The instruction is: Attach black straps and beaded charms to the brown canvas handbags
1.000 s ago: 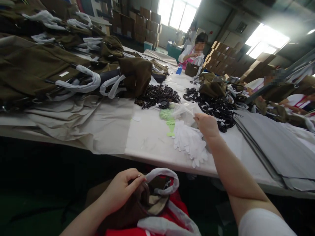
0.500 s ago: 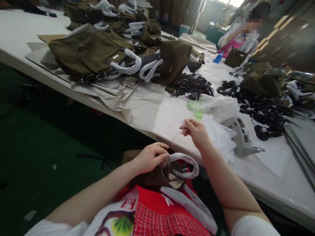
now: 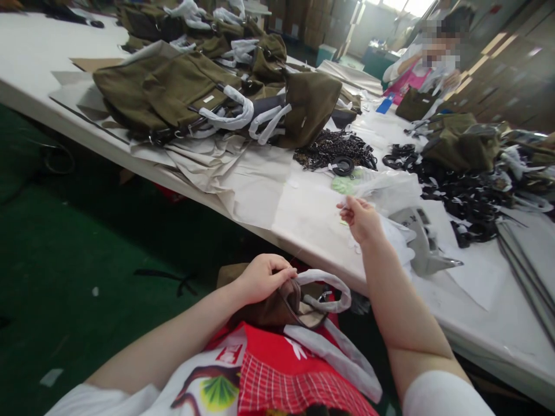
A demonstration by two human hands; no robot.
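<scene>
A brown handbag (image 3: 269, 311) rests on my lap, its zipped mouth partly open and a light lining showing inside. White wrapping covers its handles (image 3: 342, 289). My left hand (image 3: 266, 279) is closed on the bag's upper edge by the zipper, thumb against the fingers. Over the table's near side, my right hand (image 3: 361, 218) is raised away from the bag in a pinch. A tiny pale bit shows at its fingertips, too small to name. A faint thin line, perhaps a thread, shows just above my left hand.
Olive bags (image 3: 160, 95) are piled at the left back of the white table (image 3: 303, 216). Black straps and chains (image 3: 336, 151) lie mid-table, with more straps (image 3: 459, 199) at right. A grey tape dispenser (image 3: 418, 240) stands nearby. Across the table a person (image 3: 407, 78) handles a bag.
My right hand has moved right and slightly farther over the table, still pinched. My left hand stays at the bag, its fingers now drawn closer together.
</scene>
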